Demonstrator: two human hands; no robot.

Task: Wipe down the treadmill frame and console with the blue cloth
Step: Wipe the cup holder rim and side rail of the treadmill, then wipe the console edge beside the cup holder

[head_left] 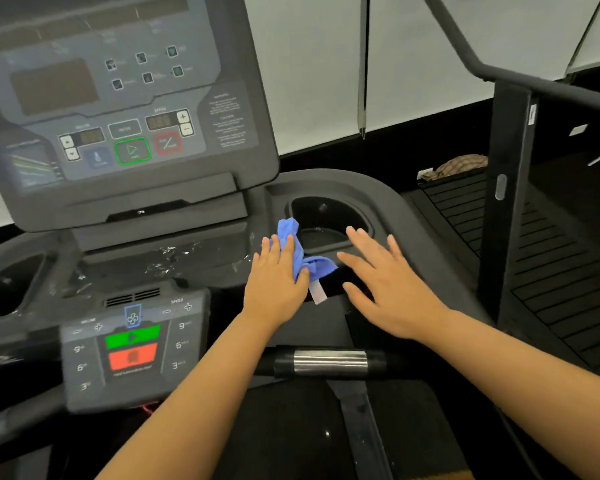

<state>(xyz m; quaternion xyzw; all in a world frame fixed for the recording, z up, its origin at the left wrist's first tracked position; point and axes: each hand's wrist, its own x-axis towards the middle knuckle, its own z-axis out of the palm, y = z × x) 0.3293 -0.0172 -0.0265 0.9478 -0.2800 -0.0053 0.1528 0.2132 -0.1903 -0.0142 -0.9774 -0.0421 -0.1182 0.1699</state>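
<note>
Blue cloth [300, 252] under flat left hand [278, 278]; right hand [388, 289] spread, fingers straight.

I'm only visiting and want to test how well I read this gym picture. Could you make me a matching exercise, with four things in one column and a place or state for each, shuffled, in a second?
Things:
1. blue cloth
2. right hand
3. lower keypad
4. silver handlebar band

Places or states:
A. between the two forearms
B. fingers spread, holding nothing
C. under the left hand, by the cup holder
D. left of the left forearm, with green and red buttons

Pairs: 1-C, 2-B, 3-D, 4-A.
</note>
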